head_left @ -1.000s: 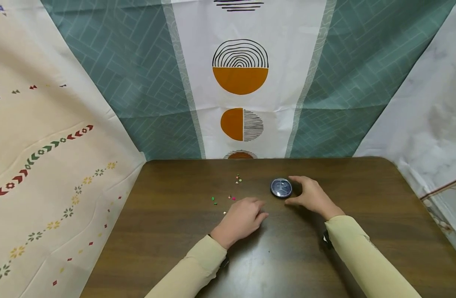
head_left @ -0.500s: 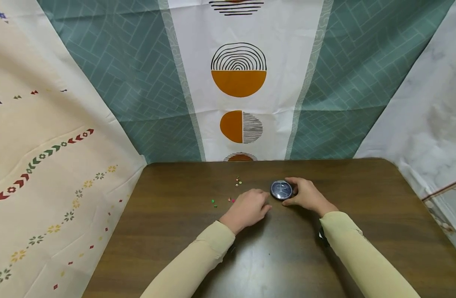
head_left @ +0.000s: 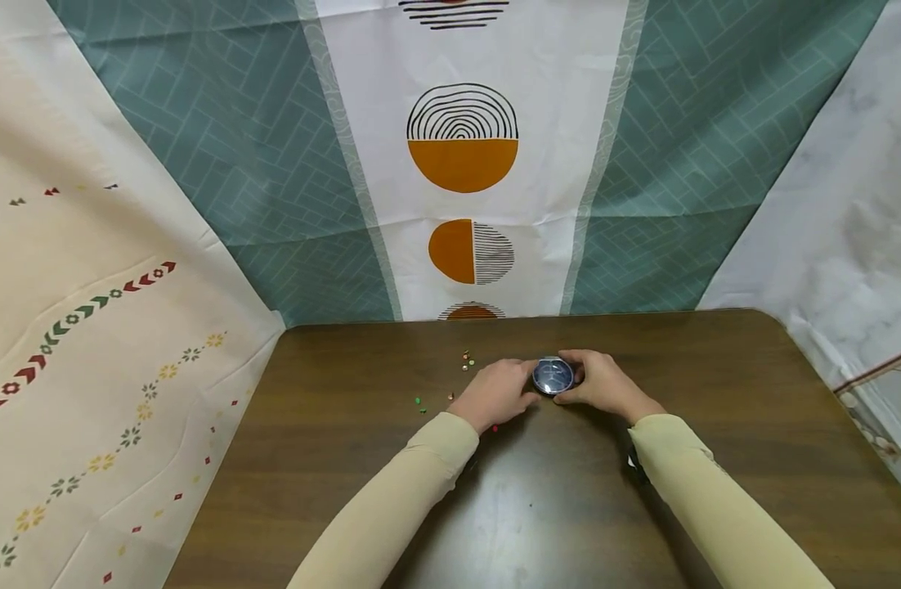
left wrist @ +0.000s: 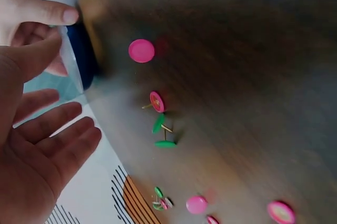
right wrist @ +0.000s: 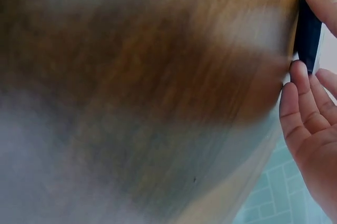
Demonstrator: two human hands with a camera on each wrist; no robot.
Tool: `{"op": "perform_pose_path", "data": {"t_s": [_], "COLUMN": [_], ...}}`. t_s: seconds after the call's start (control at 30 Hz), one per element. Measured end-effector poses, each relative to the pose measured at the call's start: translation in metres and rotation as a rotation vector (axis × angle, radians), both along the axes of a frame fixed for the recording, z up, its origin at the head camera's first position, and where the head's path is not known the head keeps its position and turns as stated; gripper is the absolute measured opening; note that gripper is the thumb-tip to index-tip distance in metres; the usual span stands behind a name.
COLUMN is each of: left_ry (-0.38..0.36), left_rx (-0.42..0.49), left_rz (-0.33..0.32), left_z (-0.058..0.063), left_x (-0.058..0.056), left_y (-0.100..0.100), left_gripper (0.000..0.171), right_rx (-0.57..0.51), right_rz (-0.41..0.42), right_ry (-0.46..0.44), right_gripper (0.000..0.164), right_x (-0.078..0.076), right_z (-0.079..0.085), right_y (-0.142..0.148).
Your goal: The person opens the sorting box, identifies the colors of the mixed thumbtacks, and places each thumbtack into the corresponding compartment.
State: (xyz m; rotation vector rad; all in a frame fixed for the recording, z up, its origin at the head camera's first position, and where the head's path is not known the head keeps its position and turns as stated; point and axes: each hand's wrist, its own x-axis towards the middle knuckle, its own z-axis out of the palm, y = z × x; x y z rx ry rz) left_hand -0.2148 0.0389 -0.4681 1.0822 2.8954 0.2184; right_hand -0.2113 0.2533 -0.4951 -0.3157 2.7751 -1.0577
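A round, dark blue case with a clear lid [head_left: 553, 376] lies flat on the brown table. My right hand [head_left: 605, 384] holds it from the right, with thumb and fingers at opposite sides of its rim. At its left edge is my left hand [head_left: 497, 393], whose thumb appears to touch the case; the other fingers are extended and loosely spread in the left wrist view. Thumbtacks lie scattered on the table, among them a pink thumbtack [left wrist: 141, 50], a green thumbtack [left wrist: 165, 143] and another pink one near the left forearm. My left hand hides some of them in the head view.
The brown wooden table [head_left: 333, 474] ends at a patterned cloth backdrop [head_left: 311, 204]. A cream cloth [head_left: 127, 327] hangs at the left, a whitish one [head_left: 848, 229] at the right. A small group of thumbtacks [head_left: 468, 361] lies toward the table's far edge.
My right hand has closed in on the case and taken hold of it. My left hand has moved right and forward to the case's left edge. The head view has shifted slightly.
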Motion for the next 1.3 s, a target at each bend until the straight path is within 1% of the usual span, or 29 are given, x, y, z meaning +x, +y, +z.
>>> {"op": "perform_pose_path", "data": {"t_s": [0.07,0.2,0.3,0.43,0.57,0.73,0.87,1.0,1.1,1.2,1.3], "left_ry": [0.005,0.021,0.010,0.007,0.033,0.047,0.064,0.096,0.116,0.119,0.096], "left_rx": [-0.007,-0.057,-0.102,-0.137,-0.141,-0.147,-0.186,-0.233,-0.241,-0.235,-0.226], "left_rz": [-0.018,-0.048,-0.062,-0.101,-0.145,-0.173,-0.187,-0.228,-0.255,-0.260,-0.257], "left_z": [-0.001,-0.004,-0.006,-0.008,-0.008,-0.008,-0.006,-0.007,-0.008,-0.007,-0.006], "left_x": [-0.003,-0.010,-0.016,-0.020,-0.022,-0.023,-0.024,-0.025,-0.026,-0.027,-0.028], "left_y": [0.004,0.010,0.013,0.014,0.014,0.015,0.017,0.020,0.022,0.024,0.024], "left_gripper": [0.059,0.063,0.065,0.061,0.056,0.052,0.047,0.041,0.038,0.036,0.034], "right_rx": [-0.007,-0.009,0.001,0.008,0.014,0.014,0.033,0.059,0.073,0.079,0.081], "right_rz": [0.007,0.017,0.022,0.023,0.013,0.006,0.001,-0.010,-0.021,-0.026,-0.033], "right_ry": [-0.013,-0.024,-0.021,-0.022,-0.021,-0.006,0.026,0.038,0.034,0.028,0.027], "right_gripper": [0.086,0.087,0.083,0.077,0.073,0.072,0.071,0.068,0.066,0.065,0.068], "right_x": [0.000,0.000,-0.001,0.000,0.002,0.003,0.001,-0.001,-0.003,-0.004,-0.004], "right_z": [0.001,0.001,0.001,0.002,0.003,0.003,0.001,0.002,0.003,0.003,0.003], "right_y": [-0.001,-0.003,-0.005,-0.008,-0.009,-0.010,-0.011,-0.013,-0.014,-0.013,-0.013]}}
